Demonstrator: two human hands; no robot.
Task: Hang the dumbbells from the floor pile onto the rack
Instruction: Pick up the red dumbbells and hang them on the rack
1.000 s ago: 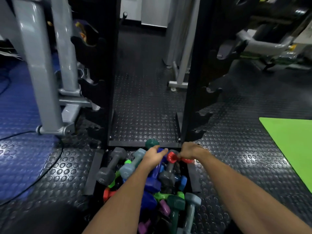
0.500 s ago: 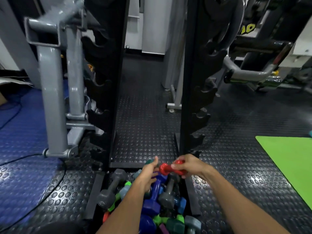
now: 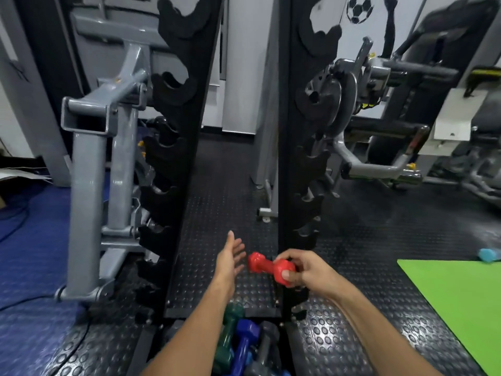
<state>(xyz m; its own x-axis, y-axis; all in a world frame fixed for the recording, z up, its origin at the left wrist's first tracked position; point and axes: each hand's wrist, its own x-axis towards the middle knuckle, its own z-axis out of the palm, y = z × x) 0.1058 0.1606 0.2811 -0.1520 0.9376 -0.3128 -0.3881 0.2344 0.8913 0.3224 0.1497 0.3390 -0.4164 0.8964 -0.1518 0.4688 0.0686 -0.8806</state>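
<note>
Right hand gripped the red dumbbell by its near head, thumb on the end face, bar roughly level, held in the air in front of the rack base and above the floor pile. Left hand was flat, fingers spread, empty, just beside the far red head but not touching it. Hands near each other, not joined.

Step in hand, as judged: carry the red one to a pair of hooks. Doing it well likely meant bringing the left hand under the free head so both ends were supported, keeping the bar level across the 2 uprights, then lowering both ends into matching notches at once. Low notches on the right upright looked closest.

Around: grey machine frame left of the rack, weight plate on a bar behind the right upright, green mat at right with a light blue dumbbell beyond it. Green, blue and grey dumbbells lay in the pile. Nothing visibly blocked the lower notches; the machine frame crowded the left hooks.
</note>
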